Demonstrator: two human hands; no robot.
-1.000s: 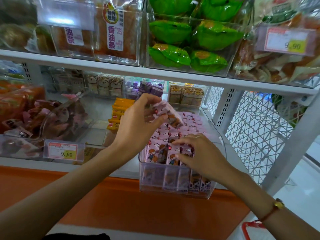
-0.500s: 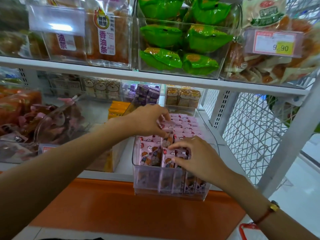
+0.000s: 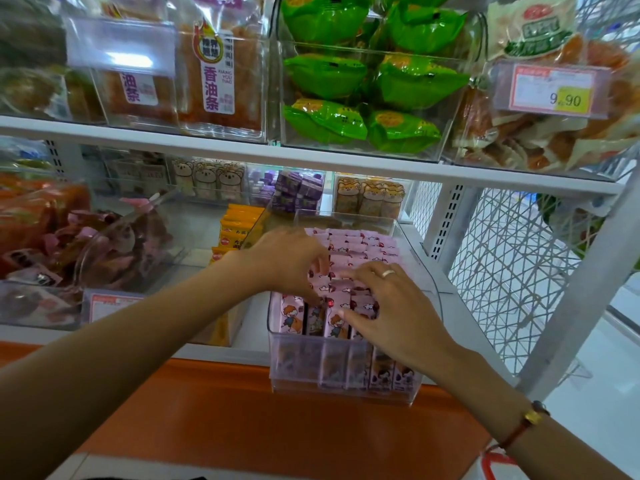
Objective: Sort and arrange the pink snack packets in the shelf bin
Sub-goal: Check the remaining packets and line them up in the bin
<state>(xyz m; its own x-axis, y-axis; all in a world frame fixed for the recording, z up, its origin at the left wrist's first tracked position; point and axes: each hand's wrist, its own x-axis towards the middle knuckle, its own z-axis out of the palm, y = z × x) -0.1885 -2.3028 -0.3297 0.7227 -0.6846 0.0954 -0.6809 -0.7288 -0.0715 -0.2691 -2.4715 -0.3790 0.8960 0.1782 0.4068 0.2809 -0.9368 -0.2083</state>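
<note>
A clear plastic shelf bin [image 3: 346,382] stands at the front of the lower shelf, filled with rows of upright pink snack packets [image 3: 363,245] printed with cartoon children. My left hand [image 3: 287,259] reaches over the bin's left side, its fingers curled down round a pink packet [image 3: 320,282] in the middle rows. My right hand [image 3: 391,306], wearing a ring, lies with spread, straight fingers on the tops of the front packets. The packets under both hands are hidden.
Left of the bin are orange packets [image 3: 235,223] and a clear bin of brown and pink snacks [image 3: 104,244]. Purple boxes [image 3: 298,192] stand behind. Green packets [image 3: 346,77] fill the upper shelf. A wire mesh panel [image 3: 519,258] closes the right side.
My left hand has brought the pink packet from above the bin down into the rows. My right hand has spread its fingers over the front packets. The view has shifted closer.
</note>
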